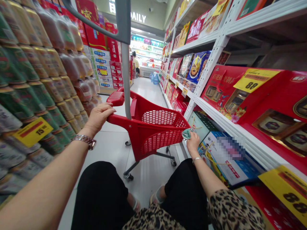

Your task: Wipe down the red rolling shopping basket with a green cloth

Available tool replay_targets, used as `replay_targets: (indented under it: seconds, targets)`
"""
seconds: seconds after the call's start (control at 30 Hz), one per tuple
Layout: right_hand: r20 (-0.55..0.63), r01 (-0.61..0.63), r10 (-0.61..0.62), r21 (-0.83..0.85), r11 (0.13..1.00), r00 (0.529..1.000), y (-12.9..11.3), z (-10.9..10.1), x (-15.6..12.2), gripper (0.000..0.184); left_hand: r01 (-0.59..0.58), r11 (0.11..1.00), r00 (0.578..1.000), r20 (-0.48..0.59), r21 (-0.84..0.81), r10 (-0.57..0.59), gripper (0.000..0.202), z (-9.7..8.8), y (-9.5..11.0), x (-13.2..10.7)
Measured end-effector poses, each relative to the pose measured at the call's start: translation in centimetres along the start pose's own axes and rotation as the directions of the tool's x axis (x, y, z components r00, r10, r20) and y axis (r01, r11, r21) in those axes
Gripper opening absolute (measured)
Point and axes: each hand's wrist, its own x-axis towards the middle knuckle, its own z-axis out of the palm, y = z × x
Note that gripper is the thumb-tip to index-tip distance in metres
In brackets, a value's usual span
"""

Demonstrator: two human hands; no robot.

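A red plastic shopping cart (158, 137) with a grey upright handle post (126, 73) stands on the floor in front of my knees. My left hand (100, 114) rests closed over the cart's near left rim, a metal-banded watch on that wrist. At the cart's right end, my right hand (193, 142) presses a crumpled greenish cloth (186, 134) against the rim. Its fingers are closed round the cloth, partly hidden by it. Through the perforated sides, the part of the basket I can see is red plastic.
Stacked cans and bottles (43, 73) rise close on the left. White shelves (216, 48) with red gift boxes (230, 89) and yellow price tags line the right. A blue-and-white box (225, 159) lies low beside my right arm. Down the aisle, a person (136, 64) is near blue water jugs (154, 78).
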Motion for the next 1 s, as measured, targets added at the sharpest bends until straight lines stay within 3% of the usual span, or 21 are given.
replay_targets:
  seconds: [0.17,0.27,0.37,0.47,0.53,0.6,0.7,0.8,1.0]
  targets:
    - [0.015,0.222,-0.222,-0.029,0.975,0.975,-5.2,1.5,-3.4,0.044,-0.001,1.0,1.0,0.011,-0.007,0.001,0.025,0.1,0.3,-0.2]
    - [-0.011,0.443,-0.443,0.032,0.896,0.896,-8.6,2.2,-6.3,0.039,0.004,1.0,1.0,0.003,-0.002,-0.004,0.025,0.1,0.2,-0.2]
    - [-0.075,0.662,-0.659,0.139,0.737,0.749,-12.8,2.6,-9.3,0.03,0.008,1.0,1.0,0.003,0.004,-0.008,0.026,0.1,0.0,-0.2]
    - [-0.128,0.848,-0.848,0.223,0.481,0.514,-16.9,2.7,-11.7,0.02,-0.003,1.0,1.0,0.015,0.017,0.003,0.026,0.0,0.0,-0.3]
    - [-0.161,0.911,-0.913,0.245,0.331,0.375,-18.8,2.7,-12.6,0.017,-0.011,1.0,1.0,0.028,0.027,0.01,0.026,-0.3,0.0,-0.4]
    - [-0.182,0.933,-0.933,0.244,0.264,0.311,-19.6,2.8,-12.7,0.016,-0.015,0.999,0.999,0.037,0.028,0.014,0.026,-0.5,0.0,-0.5]
    - [-0.155,0.934,-0.939,0.239,0.267,0.308,-18.6,3.1,-11.9,0.016,-0.019,1.0,0.999,0.03,0.013,0.018,0.027,-0.9,0.1,-0.7]
    - [-0.058,0.919,-0.943,0.251,0.305,0.329,-15.6,3.3,-10.6,0.017,-0.029,1.0,0.999,0.019,-0.005,0.029,0.027,-1.1,0.1,-0.7]
    - [0.146,0.82,-0.839,0.182,0.543,0.524,-7.5,2.8,-8.1,0.022,-0.036,0.999,0.999,0.014,-0.013,0.036,0.026,-1.5,0.1,-0.8]
